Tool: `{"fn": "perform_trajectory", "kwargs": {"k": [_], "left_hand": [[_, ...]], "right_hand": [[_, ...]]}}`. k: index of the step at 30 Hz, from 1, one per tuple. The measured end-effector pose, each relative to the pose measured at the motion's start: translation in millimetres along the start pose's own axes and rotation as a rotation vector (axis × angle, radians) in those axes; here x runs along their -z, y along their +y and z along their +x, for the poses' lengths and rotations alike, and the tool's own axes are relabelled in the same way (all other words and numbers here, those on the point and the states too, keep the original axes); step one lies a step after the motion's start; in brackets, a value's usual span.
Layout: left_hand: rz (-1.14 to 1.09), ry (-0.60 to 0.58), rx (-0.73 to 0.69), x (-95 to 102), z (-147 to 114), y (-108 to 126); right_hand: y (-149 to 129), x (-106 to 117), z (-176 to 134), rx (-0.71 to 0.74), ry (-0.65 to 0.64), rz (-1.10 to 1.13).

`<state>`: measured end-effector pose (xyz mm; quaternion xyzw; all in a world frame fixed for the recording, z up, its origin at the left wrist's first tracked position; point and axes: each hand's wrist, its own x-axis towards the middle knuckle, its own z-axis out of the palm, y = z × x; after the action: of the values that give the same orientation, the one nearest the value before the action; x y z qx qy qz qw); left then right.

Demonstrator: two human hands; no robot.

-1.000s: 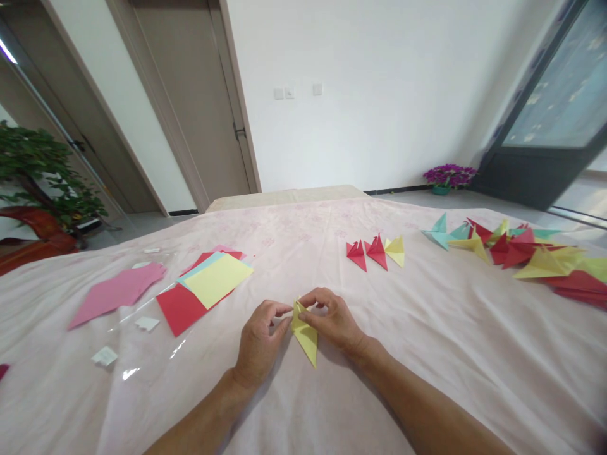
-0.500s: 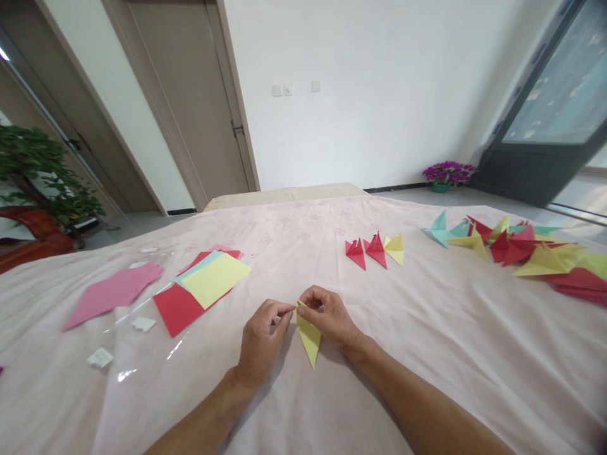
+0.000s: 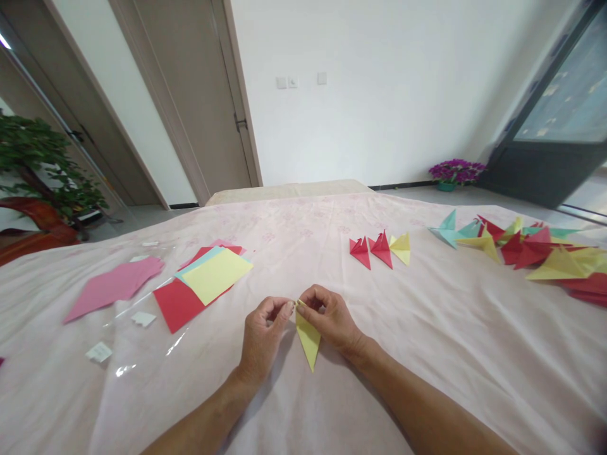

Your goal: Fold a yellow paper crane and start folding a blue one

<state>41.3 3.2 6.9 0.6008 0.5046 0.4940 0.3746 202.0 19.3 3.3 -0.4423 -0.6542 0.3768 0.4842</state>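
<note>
Between my hands is a folded yellow origami paper [image 3: 309, 341], its long point aimed toward me. My right hand [image 3: 332, 321] pinches its upper end between thumb and fingers. At that same top end, my left hand [image 3: 264, 335] has thumb and index finger pressed together on the paper's tip. The fingertips hide the fold there. Beyond my hands, two red paper cranes [image 3: 381, 250] and a yellow folded paper piece [image 3: 401, 248] stand in a row.
To the left lie sheets of yellow [image 3: 218, 276], blue and red paper [image 3: 183, 309], with pink paper [image 3: 114, 285] beside them. Clear plastic film and white scraps [image 3: 99, 352] are near. A pile of folded paper cranes [image 3: 531, 249] covers the right side of the tablecloth [image 3: 303, 218].
My left thumb has come up against the index finger at the paper's tip. The right hand keeps its pinch. The whole view has shifted slightly.
</note>
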Motion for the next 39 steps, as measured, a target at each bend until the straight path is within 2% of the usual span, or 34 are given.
{"fn": "perform_trajectory", "kwargs": {"k": [5, 15, 24, 39], "left_hand": [[-0.09, 0.0, 0.069, -0.9, 3, -1], [0.001, 0.029, 0.125, 0.4, 13, 4], [-0.024, 0.019, 0.174, 0.0, 14, 8], [-0.138, -0.088, 0.361, 3.3, 14, 9]], "right_hand": [[-1, -3, 1, 0.01, 0.028, -0.063], [3, -5, 0, 0.143, 0.085, -0.211], [4, -4, 0, 0.128, 0.08, -0.252], [5, -3, -3, 0.083, 0.081, -0.214]]}}
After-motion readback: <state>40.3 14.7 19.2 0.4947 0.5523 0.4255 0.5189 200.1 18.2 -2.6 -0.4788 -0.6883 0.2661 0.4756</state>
